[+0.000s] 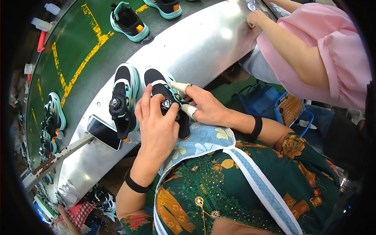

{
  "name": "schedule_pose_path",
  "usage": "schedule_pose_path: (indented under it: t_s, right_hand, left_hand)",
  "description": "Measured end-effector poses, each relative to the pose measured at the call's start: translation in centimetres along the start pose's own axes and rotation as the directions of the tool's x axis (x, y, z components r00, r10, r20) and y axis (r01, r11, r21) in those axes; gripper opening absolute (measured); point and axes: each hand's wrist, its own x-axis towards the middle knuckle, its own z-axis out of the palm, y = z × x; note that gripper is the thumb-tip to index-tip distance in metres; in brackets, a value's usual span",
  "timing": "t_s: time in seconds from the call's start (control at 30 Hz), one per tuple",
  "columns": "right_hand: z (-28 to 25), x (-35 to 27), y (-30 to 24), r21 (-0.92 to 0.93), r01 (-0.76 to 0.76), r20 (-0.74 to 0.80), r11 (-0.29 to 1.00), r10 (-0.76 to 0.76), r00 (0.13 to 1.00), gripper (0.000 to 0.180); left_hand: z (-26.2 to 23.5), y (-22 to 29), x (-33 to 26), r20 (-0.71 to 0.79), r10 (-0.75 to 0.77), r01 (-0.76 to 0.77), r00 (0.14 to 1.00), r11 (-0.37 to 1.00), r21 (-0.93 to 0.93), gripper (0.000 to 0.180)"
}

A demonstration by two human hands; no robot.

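Two black, white and mint sneakers stand side by side on the metal ledge in front of me. My left hand [158,121] bends over the right sneaker [154,74], its thumb and forefinger around the round lacing dial [166,103] on the tongue. From the right, my right hand [205,105] grips that sneaker's side. Pale wraps cover its thumb and one finger. The left sneaker [124,84] is beside my left fingers, untouched, its own dial facing up. My left palm and fingers partly hide the heel of the right sneaker.
A phone [103,132] lies on the metal ledge [199,43] beside a worn metal bar [58,158]. More sneakers [128,23] stand on the green conveyor [78,51] with yellow lines. A co-worker in pink [313,51] is at the right, near a blue chair [290,107].
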Motion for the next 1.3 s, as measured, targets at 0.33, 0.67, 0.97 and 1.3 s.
schedule_pose_path:
  t_s: [0.33, 0.67, 0.97, 1.3]
  right_hand:
    - [0.4, 0.1, 0.1, -0.086, 0.103, 0.033, 0.991, -0.100, 0.994, 0.062]
    - [1.6, -0.3, 0.2, -0.079, 0.098, 0.042, 0.992, -0.095, 0.995, 0.051]
    - [2.2, 0.2, -2.3, -0.144, 0.120, -0.006, 0.982, -0.122, 0.992, 0.053]
    - [3.6, 0.9, -3.1, -0.056, 0.037, 0.026, 0.998, -0.036, 0.999, 0.060]
  left_hand:
    - [1.0, -0.8, 1.7, 0.094, 0.021, -0.012, 0.995, 0.995, -0.098, 0.022]
    - [1.8, -2.2, -0.3, 0.181, 0.023, 0.015, 0.983, 0.978, -0.206, 0.013]
    - [-0.9, -0.8, -0.6, -0.033, -0.084, 0.076, 0.996, 0.976, -0.202, 0.033]
    - [-4.1, -5.0, -4.6, 0.162, -0.576, 0.472, 0.801, 0.442, -0.763, 0.025]
